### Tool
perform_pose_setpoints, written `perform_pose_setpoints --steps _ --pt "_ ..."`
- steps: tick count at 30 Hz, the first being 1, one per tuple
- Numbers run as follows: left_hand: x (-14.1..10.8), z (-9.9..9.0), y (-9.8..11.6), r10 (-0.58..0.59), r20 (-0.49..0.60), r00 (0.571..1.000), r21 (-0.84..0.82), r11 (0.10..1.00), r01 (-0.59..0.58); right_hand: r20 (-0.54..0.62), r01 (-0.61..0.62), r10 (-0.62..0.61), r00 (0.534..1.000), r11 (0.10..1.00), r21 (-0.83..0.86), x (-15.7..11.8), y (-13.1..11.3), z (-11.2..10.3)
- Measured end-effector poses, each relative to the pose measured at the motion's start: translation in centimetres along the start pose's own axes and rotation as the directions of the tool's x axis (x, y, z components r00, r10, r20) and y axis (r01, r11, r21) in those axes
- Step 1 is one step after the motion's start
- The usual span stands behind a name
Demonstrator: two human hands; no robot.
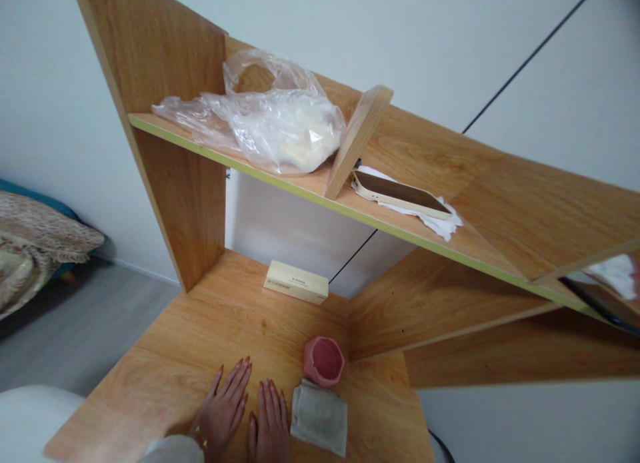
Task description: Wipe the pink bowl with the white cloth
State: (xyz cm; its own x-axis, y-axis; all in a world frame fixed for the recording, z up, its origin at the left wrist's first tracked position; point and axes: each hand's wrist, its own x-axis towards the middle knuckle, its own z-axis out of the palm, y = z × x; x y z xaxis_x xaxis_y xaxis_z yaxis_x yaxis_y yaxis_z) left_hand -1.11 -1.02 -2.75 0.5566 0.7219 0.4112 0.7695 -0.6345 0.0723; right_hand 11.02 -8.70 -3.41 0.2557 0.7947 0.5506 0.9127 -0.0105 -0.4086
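Head view: left hand lies flat on the desk, fingers a bit spread; right hand is flat beside it, fingers mostly together. Folded grey cloth sits just right of that, pink pot at its far edge, maybe touching, tough to tell. Pale box farther back.

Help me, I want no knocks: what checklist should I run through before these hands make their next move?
1. Left hand free: ok; it lies palm down on the desktop, holding nothing visible.
2. Right hand free: ok; also palm down, holding nothing visible.
3. Pink pot upright: ok; its opening faces up.
4. Grey cloth clear of the pink pot: cannot tell; their edges meet in this view.
5. Cream box closed: ok, as far as its visible sides show.
6. Contents of plastic bag on the shelf known: cannot tell.
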Motion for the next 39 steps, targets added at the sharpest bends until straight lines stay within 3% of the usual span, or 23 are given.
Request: perform_pose_setpoints --steps 7,15,29,39 --pt "0.5 -0.6 0.0 0.042 -0.090 0.995 0.027 0.999 -0.040 0.005 -0.001 0.001 1.000 1.000 0.006 0.1 -0.1 -0.2" --pt "-0.1 0.4 -0.6 0.117 -0.064 0.991 0.080 0.990 -0.112 0.014 0.019 -0.018 1.000 1.000 -0.021 0.1 0.0 -0.2" --pt "0.0 -0.1 -0.6 0.114 -0.044 0.993 0.075 0.991 -0.110 -0.018 0.024 -0.024 1.000 1.000 0.001 0.4 -0.1 -0.5" --pt "0.2 -0.5 -0.9 0.136 -0.051 0.989 0.074 0.988 -0.132 0.036 -0.006 0.007 0.999 1.000 -0.015 -0.2 0.1 0.0"
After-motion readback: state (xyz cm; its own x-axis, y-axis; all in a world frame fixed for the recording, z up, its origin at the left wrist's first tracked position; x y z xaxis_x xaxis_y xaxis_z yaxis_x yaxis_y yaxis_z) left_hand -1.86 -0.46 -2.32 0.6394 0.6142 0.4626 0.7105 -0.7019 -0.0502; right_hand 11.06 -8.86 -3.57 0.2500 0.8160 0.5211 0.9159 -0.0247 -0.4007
